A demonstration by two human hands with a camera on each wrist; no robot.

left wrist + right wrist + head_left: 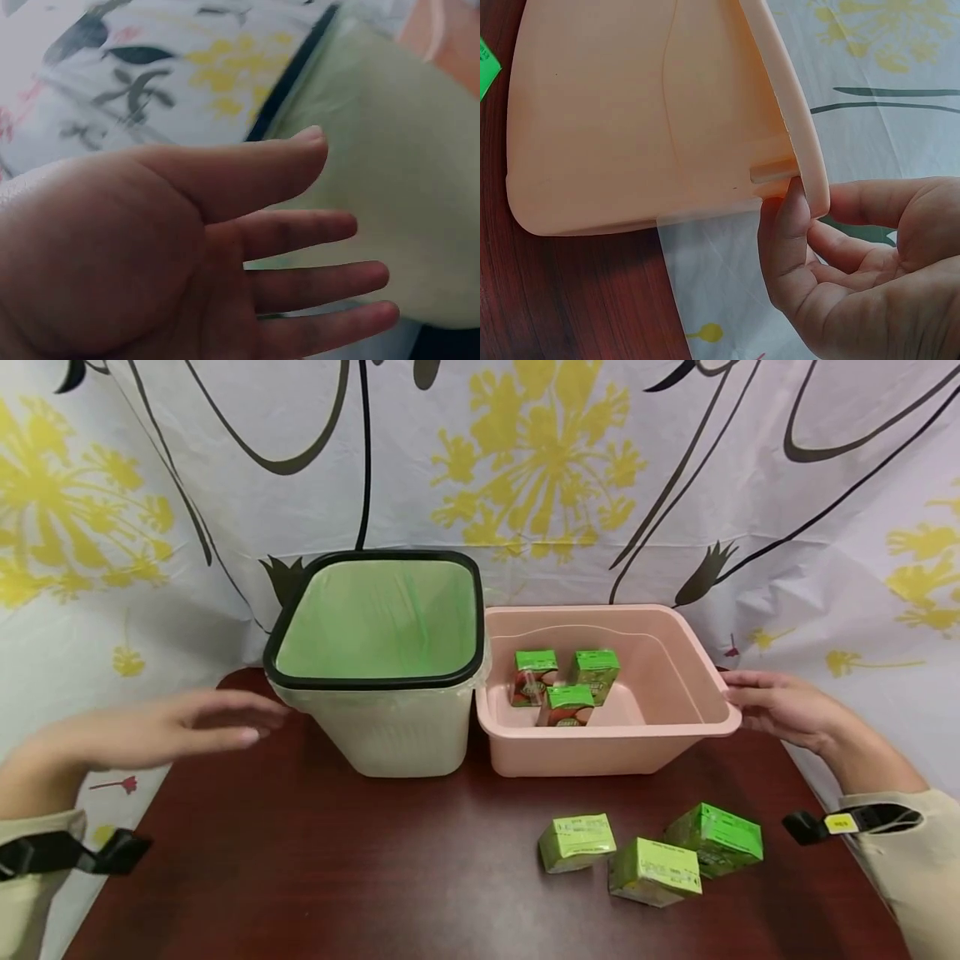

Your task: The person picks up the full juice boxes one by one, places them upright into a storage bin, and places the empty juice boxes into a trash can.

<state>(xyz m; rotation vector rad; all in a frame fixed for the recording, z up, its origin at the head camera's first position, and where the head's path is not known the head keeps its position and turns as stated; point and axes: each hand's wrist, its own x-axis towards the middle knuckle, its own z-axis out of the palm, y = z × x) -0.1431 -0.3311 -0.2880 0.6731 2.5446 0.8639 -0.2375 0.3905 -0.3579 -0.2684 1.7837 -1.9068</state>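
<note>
My left hand (pixel 180 727) is beside a pale bin (pixel 405 735) with a black rim, at the head view's left. Its fingers and thumb are stretched toward the bin's side, holding nothing. In the left wrist view the palm (pixel 112 255) shows, with the fingers apart and overlapping the bin's wall. At the right, my right hand (pixel 787 706) grips the rim of a pink plastic tub (pixel 585 756). The right wrist view shows fingers (pixel 784 262) curled at the tub's edge. Inside the tub stand three small green-topped boxes (pixel 596 672).
Three more green boxes (pixel 577 842) sit on the dark red table (pixel 337 868), in front of the tub. Behind the bin and tub hangs a white cloth (pixel 300 502) with yellow flowers and dark stems. The bin and tub stand side by side.
</note>
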